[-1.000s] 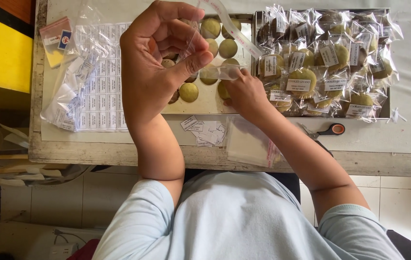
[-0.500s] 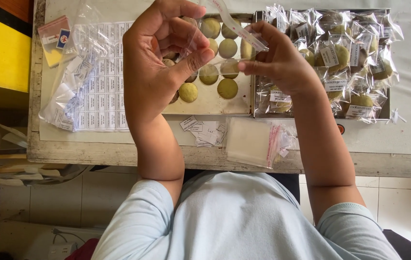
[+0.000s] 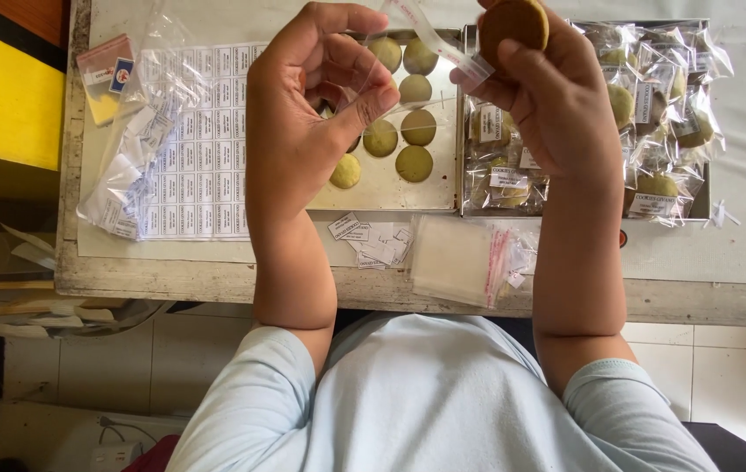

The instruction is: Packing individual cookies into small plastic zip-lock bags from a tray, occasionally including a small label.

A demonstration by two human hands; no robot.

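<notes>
Cookie (image 3: 513, 24) sits in the right hand (image 3: 556, 96) at top; the left hand (image 3: 312, 114) pinches an empty clear bag (image 3: 408, 39). Seven bare cookies (image 3: 415, 163) wait on the tray (image 3: 390, 192); many bagged cookies (image 3: 652, 114) lie right.

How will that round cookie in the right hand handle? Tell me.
The cookie looks flat and dry, so it is probably light and may crumble under a tight pinch. Being round, it could roll if dropped on edge. The right hand holds it by its rim.
</notes>
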